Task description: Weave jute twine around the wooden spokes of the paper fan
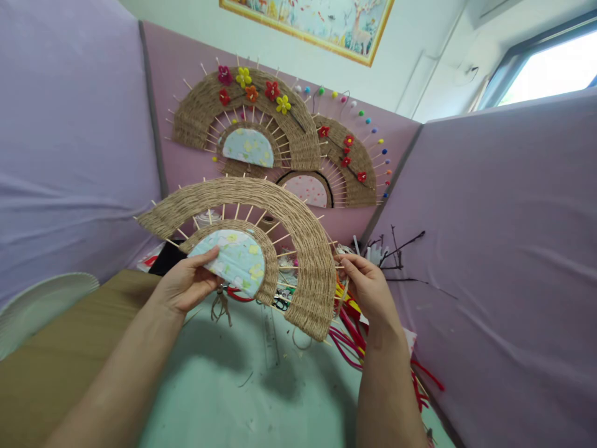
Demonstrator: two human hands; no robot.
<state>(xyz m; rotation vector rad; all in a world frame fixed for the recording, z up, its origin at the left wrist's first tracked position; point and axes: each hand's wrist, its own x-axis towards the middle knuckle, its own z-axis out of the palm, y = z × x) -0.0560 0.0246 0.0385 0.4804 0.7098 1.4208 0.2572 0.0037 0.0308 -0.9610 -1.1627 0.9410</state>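
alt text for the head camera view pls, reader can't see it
A woven half-round fan is held over a pale green tabletop, the left hand gripping its blue patterned centre, the right hand at its outer edge. Behind it, similar fans with colourful flowers show against a pink panel.

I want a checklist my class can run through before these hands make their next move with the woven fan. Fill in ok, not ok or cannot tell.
1. Left hand supports the woven fan: ok, thumb across the blue floral panel.
2. Fan lifted off the worktop: ok, shadows fall below it.
3. Right hand at the fan's outer edge: ok.
4. What its fingertips pinch: cannot tell, too small.
5. Worktop cleared: not ok, a ruler and red pipe cleaners lie there.
6. Fan's back sound: cannot tell, hidden.
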